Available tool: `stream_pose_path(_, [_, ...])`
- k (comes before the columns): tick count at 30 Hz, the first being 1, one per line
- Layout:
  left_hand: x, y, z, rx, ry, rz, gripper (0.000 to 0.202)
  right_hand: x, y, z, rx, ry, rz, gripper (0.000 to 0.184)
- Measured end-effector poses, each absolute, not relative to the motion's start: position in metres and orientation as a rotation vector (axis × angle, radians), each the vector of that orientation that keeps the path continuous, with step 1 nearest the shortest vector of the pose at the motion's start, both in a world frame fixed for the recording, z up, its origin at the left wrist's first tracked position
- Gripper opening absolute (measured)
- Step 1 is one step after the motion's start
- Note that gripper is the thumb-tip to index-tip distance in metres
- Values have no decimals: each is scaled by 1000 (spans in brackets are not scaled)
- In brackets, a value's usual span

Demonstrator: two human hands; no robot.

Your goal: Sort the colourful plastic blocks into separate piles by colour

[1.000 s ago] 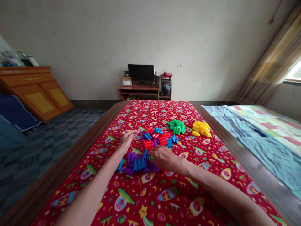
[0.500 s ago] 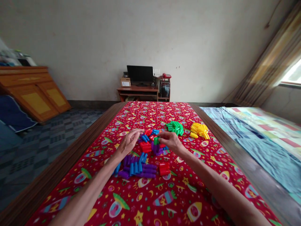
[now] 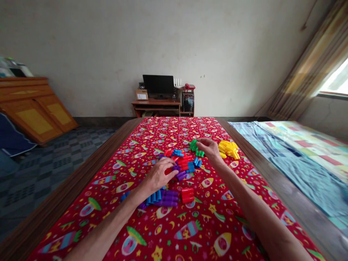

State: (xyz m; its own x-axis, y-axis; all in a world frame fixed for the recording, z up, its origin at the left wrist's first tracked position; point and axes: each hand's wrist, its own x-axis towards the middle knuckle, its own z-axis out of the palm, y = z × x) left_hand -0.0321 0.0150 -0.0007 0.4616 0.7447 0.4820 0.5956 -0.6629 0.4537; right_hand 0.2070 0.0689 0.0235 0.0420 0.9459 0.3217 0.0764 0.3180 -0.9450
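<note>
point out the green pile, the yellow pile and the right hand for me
Green pile [image 3: 193, 145]: head view, on its visible left part.
Yellow pile [image 3: 229, 148]: head view, on its middle.
Right hand [image 3: 210, 148]: head view, on its back.

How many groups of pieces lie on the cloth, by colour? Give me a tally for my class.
Green group: 1, partly behind the right hand
Yellow group: 1
Red group: 1
Mixed: 2, a far group and a near group, both partly behind the left hand
Total: 5
</note>
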Motion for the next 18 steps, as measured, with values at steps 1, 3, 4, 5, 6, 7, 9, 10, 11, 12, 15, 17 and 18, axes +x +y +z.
stream_pose_path(1, [-34, 16, -2, 2486, 1153, 996, 23, 218, 76, 22, -1098, -1350, 828, 38])
stream_pose_path(3, [-38, 20, -6, 2480, 1157, 1002, 22, 236, 88, 15, -1208, -1327, 701, 39])
stream_pose_path(4, [-39, 21, -8, 2479, 1166, 998, 21, 244, 94, 10, -1254, -1316, 652, 39])
stream_pose_path(5, [-41, 23, -11, 2479, 1178, 988, 21, 249, 98, 5, -1296, -1310, 619, 39])
stream_pose_path(6, [-42, 24, -14, 2480, 1191, 975, 20, 254, 101, 1, -1335, -1309, 597, 38])
stream_pose_path(7, [-43, 25, -17, 2481, 1201, 962, 19, 257, 103, -4, -1372, -1315, 582, 37])
stream_pose_path(9, [-44, 25, -21, 2482, 1209, 940, 16, 261, 106, -10, -1445, -1341, 553, 36])
stream_pose_path(10, [-44, 25, -22, 2482, 1208, 934, 15, 261, 107, -12, -1474, -1361, 533, 35])
stream_pose_path(11, [-44, 25, -23, 2481, 1205, 930, 13, 262, 108, -13, -1495, -1381, 509, 33])
stream_pose_path(12, [-44, 25, -23, 2479, 1202, 931, 12, 261, 108, -13, -1509, -1399, 486, 31])
stream_pose_path(15, [-44, 24, -21, 2462, 1194, 945, 8, 259, 107, -9, -1505, -1437, 440, 26])
stream_pose_path(17, [-43, 24, -19, 2442, 1198, 965, 8, 257, 105, -4, -1502, -1466, 407, 29])
stream_pose_path(18, [-43, 24, -19, 2431, 1203, 976, 10, 255, 104, -1, -1505, -1480, 379, 31])
